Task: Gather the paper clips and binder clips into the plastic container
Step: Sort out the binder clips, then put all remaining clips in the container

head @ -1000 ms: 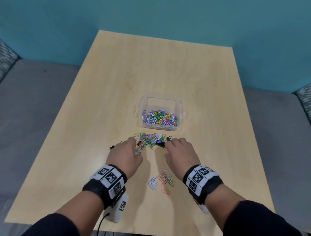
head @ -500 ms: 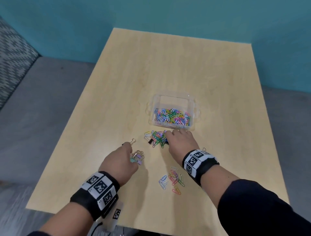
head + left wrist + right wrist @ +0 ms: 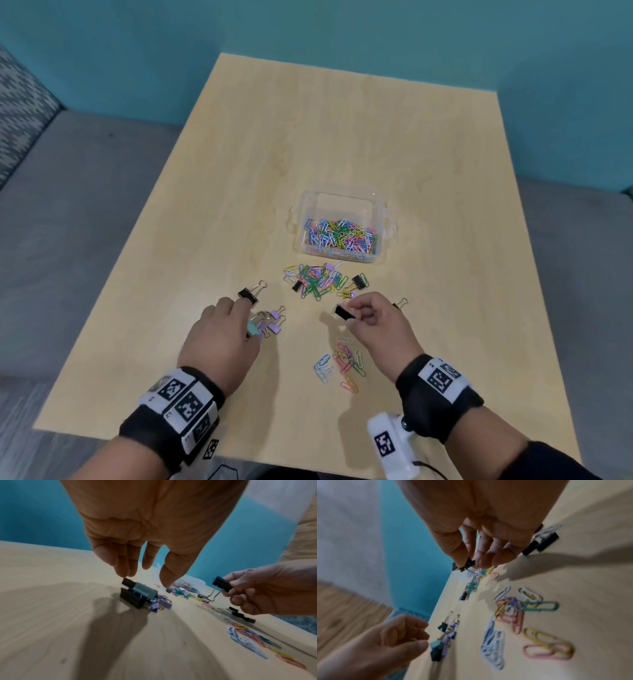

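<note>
The clear plastic container (image 3: pixel 385 219) sits mid-table, holding many coloured paper clips. Loose paper clips (image 3: pixel 317 281) with a black binder clip (image 3: pixel 359 281) lie just in front of it. Another small heap of paper clips (image 3: pixel 342 365) lies nearer me. My right hand (image 3: pixel 352 313) pinches a black binder clip (image 3: pixel 342 312) above the table, also seen from the left wrist (image 3: pixel 222 584). My left hand (image 3: pixel 249 318) hovers over a cluster of purple, teal and black binder clips (image 3: pixel 272 322); its straight fingers (image 3: pixel 123 569) touch a black binder clip (image 3: pixel 251 293), thumb apart.
One more black binder clip (image 3: pixel 399 303) lies just right of my right hand. The wooden table (image 3: pixel 342 137) ends close to my wrists and at a teal wall behind. Grey upholstered seating (image 3: pixel 68 205) flanks both sides.
My right hand has drawn back from the pile by the container and now holds a black binder clip in the air. My left hand has stayed by the binder clip cluster, fingers reaching forward.
</note>
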Available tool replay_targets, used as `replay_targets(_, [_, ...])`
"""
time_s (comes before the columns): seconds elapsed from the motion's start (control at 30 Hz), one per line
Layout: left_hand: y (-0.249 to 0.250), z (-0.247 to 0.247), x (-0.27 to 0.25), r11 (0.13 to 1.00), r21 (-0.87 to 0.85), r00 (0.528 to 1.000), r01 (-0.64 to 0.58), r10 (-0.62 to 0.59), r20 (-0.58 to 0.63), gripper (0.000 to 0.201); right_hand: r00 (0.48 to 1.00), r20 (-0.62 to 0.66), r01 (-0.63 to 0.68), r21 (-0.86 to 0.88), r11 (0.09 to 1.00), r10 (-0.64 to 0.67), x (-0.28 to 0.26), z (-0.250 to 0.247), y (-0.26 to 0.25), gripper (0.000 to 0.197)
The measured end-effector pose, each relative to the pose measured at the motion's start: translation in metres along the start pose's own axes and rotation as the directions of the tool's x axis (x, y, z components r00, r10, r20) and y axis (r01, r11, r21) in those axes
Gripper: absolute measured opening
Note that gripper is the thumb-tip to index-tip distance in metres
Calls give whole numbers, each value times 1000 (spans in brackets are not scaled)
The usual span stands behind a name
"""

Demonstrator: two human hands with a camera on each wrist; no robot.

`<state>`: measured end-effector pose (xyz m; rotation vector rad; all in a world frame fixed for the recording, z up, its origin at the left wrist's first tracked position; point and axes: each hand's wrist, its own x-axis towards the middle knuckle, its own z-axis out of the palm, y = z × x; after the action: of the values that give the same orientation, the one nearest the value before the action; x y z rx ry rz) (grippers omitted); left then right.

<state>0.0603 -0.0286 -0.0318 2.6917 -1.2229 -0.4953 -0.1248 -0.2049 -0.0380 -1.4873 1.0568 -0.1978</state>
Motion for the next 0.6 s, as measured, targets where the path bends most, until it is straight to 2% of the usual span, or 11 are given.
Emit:
replay_targets(0.13, [21,0,-1,990,-69,991,-122,118,-59,25,987,-13,-156,223,962,163,-4,1,0,18])
replay_targets(0.23, [49,4,-2,964,-113,971,-240,239,-22,30,959,36,-271,399,876,280,-9,5,1,17])
replay_targets(0.3, [68,9,-3,947,-165,961,-274,276,-15,35,948,98,-310,492,814,301,-13,7,2,17])
replay_targets(0.4, [88,17,0,917,-343,975,-206,220,5,31,947,149,-322,473,820,286,-19,7,2,12])
replay_targets(0.53, [94,20,4,875,-481,985,-44,119,125,5,942,191,-329,363,872,276,-23,7,2,9])
replay_targets(0.6, [92,19,4,842,-537,978,49,68,197,8,946,189,-309,270,912,264,-23,8,3,10])
